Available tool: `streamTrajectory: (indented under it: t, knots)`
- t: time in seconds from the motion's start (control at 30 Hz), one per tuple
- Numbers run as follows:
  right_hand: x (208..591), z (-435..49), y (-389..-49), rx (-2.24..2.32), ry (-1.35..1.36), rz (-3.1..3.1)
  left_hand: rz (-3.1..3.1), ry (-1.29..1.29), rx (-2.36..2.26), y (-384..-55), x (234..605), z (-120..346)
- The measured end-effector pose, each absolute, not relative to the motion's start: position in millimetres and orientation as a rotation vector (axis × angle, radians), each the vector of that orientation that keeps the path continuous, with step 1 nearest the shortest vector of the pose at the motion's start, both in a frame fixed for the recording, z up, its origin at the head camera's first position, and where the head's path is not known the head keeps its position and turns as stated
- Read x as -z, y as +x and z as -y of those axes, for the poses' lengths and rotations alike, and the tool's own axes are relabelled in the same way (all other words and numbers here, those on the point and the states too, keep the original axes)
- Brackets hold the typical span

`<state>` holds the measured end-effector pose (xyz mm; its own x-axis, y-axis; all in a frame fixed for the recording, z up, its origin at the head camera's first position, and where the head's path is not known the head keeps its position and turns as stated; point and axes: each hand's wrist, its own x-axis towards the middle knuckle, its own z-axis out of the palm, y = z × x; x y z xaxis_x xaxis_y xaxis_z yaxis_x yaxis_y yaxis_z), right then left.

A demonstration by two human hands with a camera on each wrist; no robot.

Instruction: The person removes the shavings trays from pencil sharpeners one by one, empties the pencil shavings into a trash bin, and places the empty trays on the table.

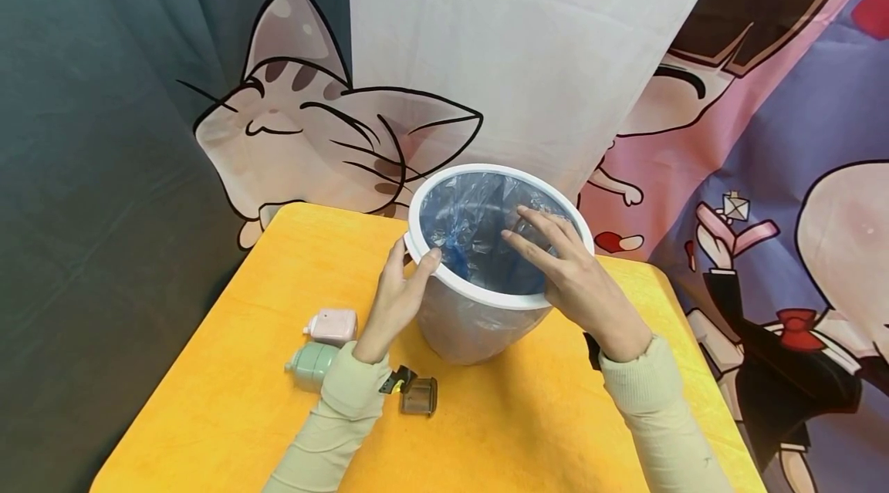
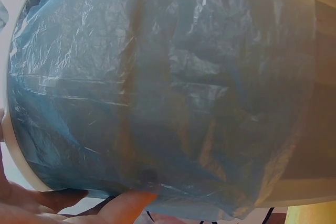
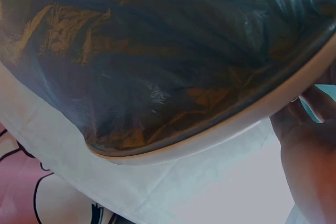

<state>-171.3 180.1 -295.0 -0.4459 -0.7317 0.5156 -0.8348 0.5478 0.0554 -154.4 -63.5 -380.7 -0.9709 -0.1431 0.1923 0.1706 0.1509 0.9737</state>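
Note:
A translucent trash bin (image 1: pixel 465 335) with a white rim ring (image 1: pixel 496 298) stands on the table, lined with a thin blue plastic bag (image 1: pixel 479 207). The bag's edge also hangs down outside the wall, as the bag (image 2: pixel 157 77) shows in the left wrist view. My left hand (image 1: pixel 397 296) grips the rim at its left side, thumb on top and fingers outside below. Over the right side of the rim reaches my right hand (image 1: pixel 583 277), its fingers extended and spread above the bag inside the mouth. The right thumb is hidden in the head view.
Left of the bin, a pink bottle (image 1: pixel 335 325) and a green bottle (image 1: pixel 312 366) lie on the yellow tablecloth (image 1: pixel 500 431). A small dark translucent box (image 1: pixel 418 396) lies near my left wrist. Printed cartoon curtains (image 1: pixel 528 38) hang behind the table.

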Motion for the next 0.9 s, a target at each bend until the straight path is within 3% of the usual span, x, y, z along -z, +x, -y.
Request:
streamTrajectory:
  t: [0.9]
  knots:
    - [299.2,-185.0,-174.6,-0.516,1.171,2.156,2.209,-0.022,1.906,-155.0,381.5,64.6]
